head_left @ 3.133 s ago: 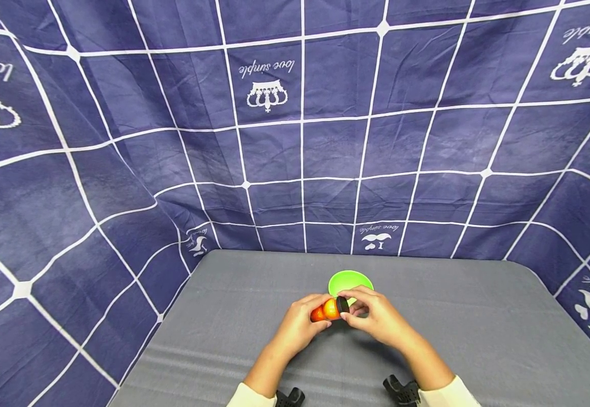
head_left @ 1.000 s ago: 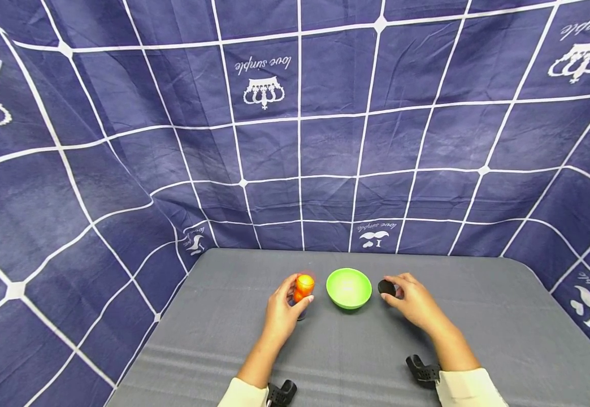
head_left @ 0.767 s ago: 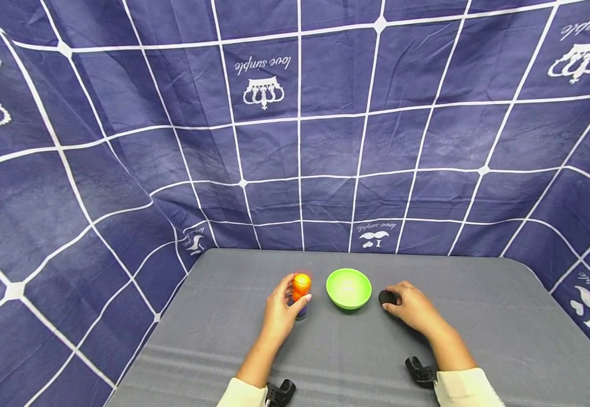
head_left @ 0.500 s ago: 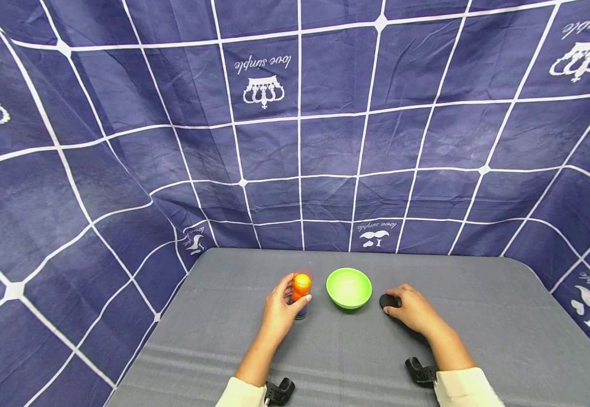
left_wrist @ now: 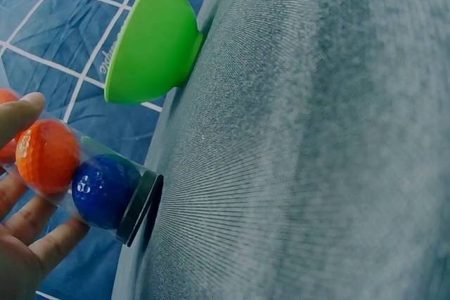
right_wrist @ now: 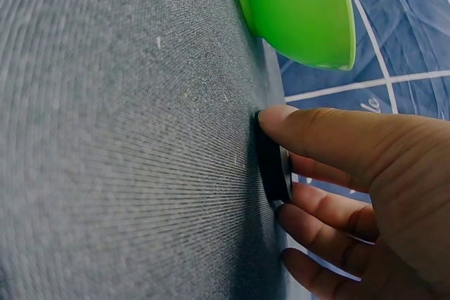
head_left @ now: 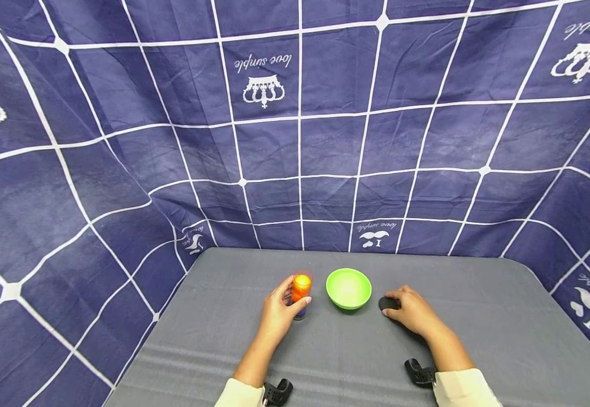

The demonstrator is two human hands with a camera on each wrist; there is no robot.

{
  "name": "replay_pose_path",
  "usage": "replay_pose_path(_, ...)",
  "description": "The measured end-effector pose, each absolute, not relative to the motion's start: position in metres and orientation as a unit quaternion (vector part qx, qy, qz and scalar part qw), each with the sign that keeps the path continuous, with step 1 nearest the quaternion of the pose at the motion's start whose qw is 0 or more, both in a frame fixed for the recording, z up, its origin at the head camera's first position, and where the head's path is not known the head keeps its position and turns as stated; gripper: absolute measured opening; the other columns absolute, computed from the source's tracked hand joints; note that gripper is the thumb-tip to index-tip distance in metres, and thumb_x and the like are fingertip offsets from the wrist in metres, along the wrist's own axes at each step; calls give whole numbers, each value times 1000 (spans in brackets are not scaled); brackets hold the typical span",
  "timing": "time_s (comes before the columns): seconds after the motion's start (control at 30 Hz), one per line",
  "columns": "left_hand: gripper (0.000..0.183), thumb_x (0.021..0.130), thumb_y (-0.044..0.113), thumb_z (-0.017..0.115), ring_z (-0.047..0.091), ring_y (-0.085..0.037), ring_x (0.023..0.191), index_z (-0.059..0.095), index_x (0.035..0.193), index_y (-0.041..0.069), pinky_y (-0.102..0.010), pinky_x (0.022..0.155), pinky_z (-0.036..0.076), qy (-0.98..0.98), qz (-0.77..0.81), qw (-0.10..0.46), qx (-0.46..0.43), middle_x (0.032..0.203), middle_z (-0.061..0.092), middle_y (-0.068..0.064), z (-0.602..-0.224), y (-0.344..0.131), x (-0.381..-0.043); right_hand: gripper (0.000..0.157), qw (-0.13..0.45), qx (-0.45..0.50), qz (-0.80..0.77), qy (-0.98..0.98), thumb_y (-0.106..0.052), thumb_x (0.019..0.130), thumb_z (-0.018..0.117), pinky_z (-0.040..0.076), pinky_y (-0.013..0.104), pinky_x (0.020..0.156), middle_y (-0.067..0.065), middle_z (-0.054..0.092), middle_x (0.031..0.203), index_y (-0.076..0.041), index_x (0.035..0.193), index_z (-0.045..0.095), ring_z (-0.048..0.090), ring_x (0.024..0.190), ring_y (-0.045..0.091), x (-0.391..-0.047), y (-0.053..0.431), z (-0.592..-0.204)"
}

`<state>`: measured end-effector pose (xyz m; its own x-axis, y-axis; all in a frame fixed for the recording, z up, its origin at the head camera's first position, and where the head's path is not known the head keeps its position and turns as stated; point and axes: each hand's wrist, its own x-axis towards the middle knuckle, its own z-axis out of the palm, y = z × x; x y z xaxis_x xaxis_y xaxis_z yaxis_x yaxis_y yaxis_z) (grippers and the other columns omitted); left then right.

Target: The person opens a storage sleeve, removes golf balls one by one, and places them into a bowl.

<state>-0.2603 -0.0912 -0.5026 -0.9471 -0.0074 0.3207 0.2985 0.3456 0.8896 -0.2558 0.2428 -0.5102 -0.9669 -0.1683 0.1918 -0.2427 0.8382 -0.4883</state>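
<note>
My left hand [head_left: 278, 310] grips a clear plastic tube [left_wrist: 86, 147] that stands upright on the table left of the bowl. Inside it a blue ball [left_wrist: 105, 190] sits at the bottom with orange dimpled balls [left_wrist: 48, 157] above, like golf balls. The tube has a black base [left_wrist: 140, 209], and its top end shows no cap. Over to the right, my right hand [head_left: 413, 310] pinches a round black lid [right_wrist: 273, 163] by its edges, thumb on one side and fingers on the other. The lid lies flat, right at the table surface.
A light green bowl [head_left: 348, 289] stands between the two hands. The grey cloth-covered table [head_left: 356, 356] ends at a dark blue curtain [head_left: 335, 147] with white lines, behind and at both sides. Black camera mounts [head_left: 420, 373] sit on both wrists.
The hands, together at the capped tube before, have parted. The left hand has stood the tube upright on the left; the right hand has carried the lid right and lowered it to the table.
</note>
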Motion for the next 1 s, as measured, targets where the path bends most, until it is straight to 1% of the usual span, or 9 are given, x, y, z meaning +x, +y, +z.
replay_pose_path(0.13, 67, 79, 15, 86, 71, -34, 111, 58, 137, -3, -41, 93, 57, -814, -558, 133, -93, 127, 67, -25, -502, -91, -260, 40, 75, 109, 262, -956, -18, 78, 83, 50, 42, 80, 12, 66, 99, 0, 113, 73, 62, 87, 23, -257, 243, -511)
replay_pose_path(0.3, 68, 78, 17, 87, 72, -32, 108, 59, 137, -2, -40, 91, 58, -819, -550, 131, -95, 122, 70, -23, -503, -91, -259, 43, 71, 109, 265, -956, -18, 77, 84, 50, 43, 82, 11, 66, 99, 1, 114, 72, 63, 89, 24, -257, 243, -511)
replay_pose_path(0.43, 68, 78, 17, 87, 71, -33, 112, 59, 137, -1, -41, 93, 57, -812, -560, 129, -97, 125, 69, -24, -505, -91, -259, 47, 71, 107, 273, -953, -21, 77, 85, 51, 44, 82, 11, 66, 99, 2, 117, 71, 63, 89, 25, -256, 243, -511)
replay_pose_path(0.57, 68, 78, 16, 87, 70, -34, 115, 59, 138, 0, -43, 96, 56, -807, -569, 123, -98, 128, 68, -24, -505, -91, -259, 50, 71, 102, 282, -951, -25, 81, 82, 51, 44, 82, 13, 67, 102, 2, 120, 68, 64, 90, 24, -256, 242, -509)
replay_pose_path(0.7, 67, 79, 14, 86, 69, -34, 115, 58, 139, 2, -45, 96, 56, -809, -565, 119, -112, 128, 67, -23, -504, -91, -259, 47, 75, 92, 291, -949, -27, 87, 78, 51, 47, 84, 14, 66, 105, 2, 122, 67, 63, 93, 25, -256, 242, -506)
replay_pose_path(0.87, 67, 78, 7, 85, 70, -35, 113, 59, 140, 6, -46, 95, 56, -809, -559, 125, -134, 130, 67, -22, -503, -92, -258, 42, 104, 79, 301, -945, -26, 91, 74, 51, 53, 91, 17, 64, 109, 2, 122, 68, 65, 100, 32, -256, 243, -502)
replay_pose_path(1.0, 67, 78, 6, 85, 70, -34, 112, 60, 140, 10, -46, 95, 56, -811, -550, 135, -144, 130, 68, -19, -504, -93, -258, 38, 138, 80, 308, -938, -23, 93, 71, 50, 56, 93, 19, 63, 113, 1, 122, 68, 64, 106, 37, -256, 243, -497)
